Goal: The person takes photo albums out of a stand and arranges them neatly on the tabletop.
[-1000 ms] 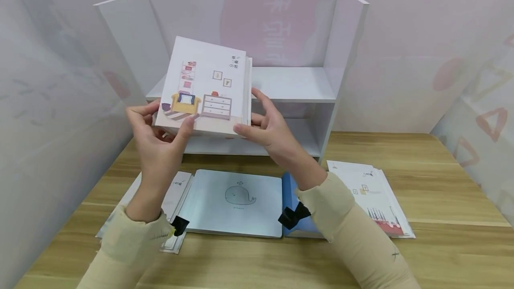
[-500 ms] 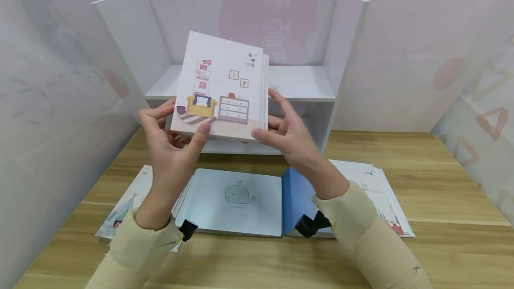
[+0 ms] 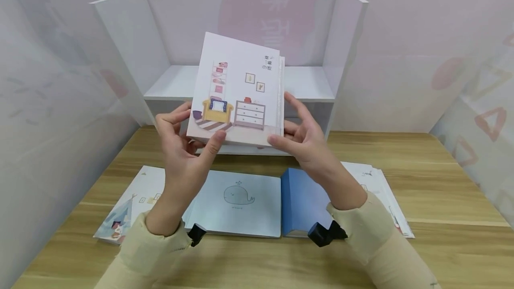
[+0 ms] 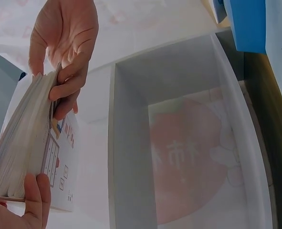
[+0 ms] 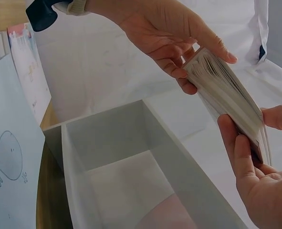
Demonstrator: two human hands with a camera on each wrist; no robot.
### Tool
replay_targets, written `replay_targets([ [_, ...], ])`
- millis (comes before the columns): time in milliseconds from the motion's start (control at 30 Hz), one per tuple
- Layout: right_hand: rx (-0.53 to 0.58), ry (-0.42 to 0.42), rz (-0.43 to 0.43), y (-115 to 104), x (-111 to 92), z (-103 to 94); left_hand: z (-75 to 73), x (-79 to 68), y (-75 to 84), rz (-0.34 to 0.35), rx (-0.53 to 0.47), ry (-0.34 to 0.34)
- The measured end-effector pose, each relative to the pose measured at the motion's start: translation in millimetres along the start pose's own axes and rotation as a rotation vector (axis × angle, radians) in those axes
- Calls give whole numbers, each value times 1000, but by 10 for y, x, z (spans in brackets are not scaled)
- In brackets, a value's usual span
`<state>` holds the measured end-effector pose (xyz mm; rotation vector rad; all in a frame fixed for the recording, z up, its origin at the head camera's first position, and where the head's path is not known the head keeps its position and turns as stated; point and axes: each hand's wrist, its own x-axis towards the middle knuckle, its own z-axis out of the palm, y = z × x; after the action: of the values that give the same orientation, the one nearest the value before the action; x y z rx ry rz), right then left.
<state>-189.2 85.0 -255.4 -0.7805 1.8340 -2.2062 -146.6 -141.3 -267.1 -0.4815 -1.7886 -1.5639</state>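
Note:
A thick white photo album (image 3: 237, 86), its cover printed with a yellow armchair and a chest of drawers, is held tilted in front of the shelf. My left hand (image 3: 182, 150) grips its lower left corner, thumb on the front cover and fingers behind. At the lower right edge my right hand (image 3: 307, 142) pinches it, thumb on the front. The page edges (image 5: 222, 88) show as a thick stack in the right wrist view. In the left wrist view the right hand (image 4: 67, 43) is at the top and the left hand (image 4: 28, 207) at the bottom.
A white two-level shelf (image 3: 309, 84) stands behind the hands. Below them on the wooden table lie a pale album with a whale drawing (image 3: 241, 202), a blue album (image 3: 303, 202), and white albums at left (image 3: 140, 186) and right (image 3: 361, 173), partly covered by my arms.
Both hands have moved to the right, carrying the album with them at about the same tilt. The albums on the table have stayed put.

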Motion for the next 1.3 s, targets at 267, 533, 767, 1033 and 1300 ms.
replay_targets([
  [267,-5,14,-2,-25,-105,-47,78,-39,38,2,-33,-19],
  [533,-4,12,-18,-37,-210,-123,158,-76,65,24,-53,-56],
  [767,-35,20,-28,-68,-319,-199,229,-115,90,31,-78,-101],
  [1033,-27,22,-38,-91,-436,-245,306,-164,114,28,-83,-116],
  [1300,-23,22,-74,-157,-565,-299,391,-213,161,45,-133,-134],
])
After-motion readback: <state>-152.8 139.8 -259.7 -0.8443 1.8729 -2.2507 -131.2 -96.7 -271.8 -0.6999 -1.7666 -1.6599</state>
